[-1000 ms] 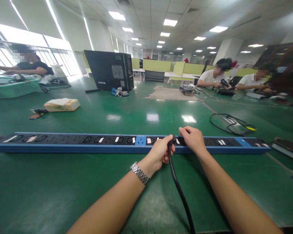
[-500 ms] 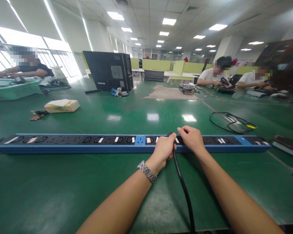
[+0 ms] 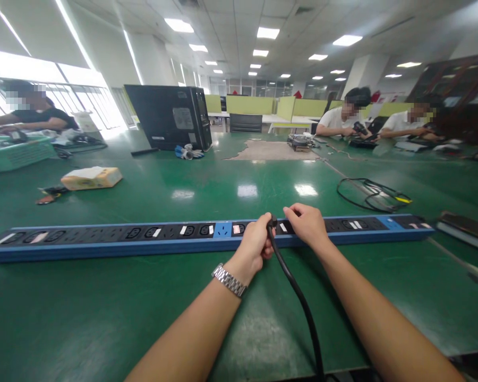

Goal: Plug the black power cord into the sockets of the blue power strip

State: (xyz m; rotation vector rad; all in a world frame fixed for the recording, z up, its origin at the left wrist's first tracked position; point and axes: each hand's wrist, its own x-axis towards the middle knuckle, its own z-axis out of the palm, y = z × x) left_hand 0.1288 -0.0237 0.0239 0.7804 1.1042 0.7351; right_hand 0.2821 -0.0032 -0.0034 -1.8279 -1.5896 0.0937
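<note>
A long blue-and-black power strip (image 3: 115,251) with many outlets and white labels lies across the table in front of me. My left hand (image 3: 255,240), with a metal watch at the wrist, is closed around the plug end of a black power cord (image 3: 300,294) above the strip's middle. The cord runs down toward me between my arms. Just to the right, my right hand (image 3: 308,224) is over the strip with fingers curled and thumb against the index finger. Whatever may be in that grip is hidden.
The green table (image 3: 103,307) holds a tissue pack (image 3: 91,179), a black computer case (image 3: 163,119), gloves (image 3: 189,152), a coiled black cable (image 3: 366,193) and a dark flat object (image 3: 466,233) at right. A green basket (image 3: 19,154) stands left. Several people sit around the far edges.
The view has shifted slightly, so the strip sits a little tilted and further left. My left hand has turned a little and the plug's end shows more. Both hands stay near the strip.
</note>
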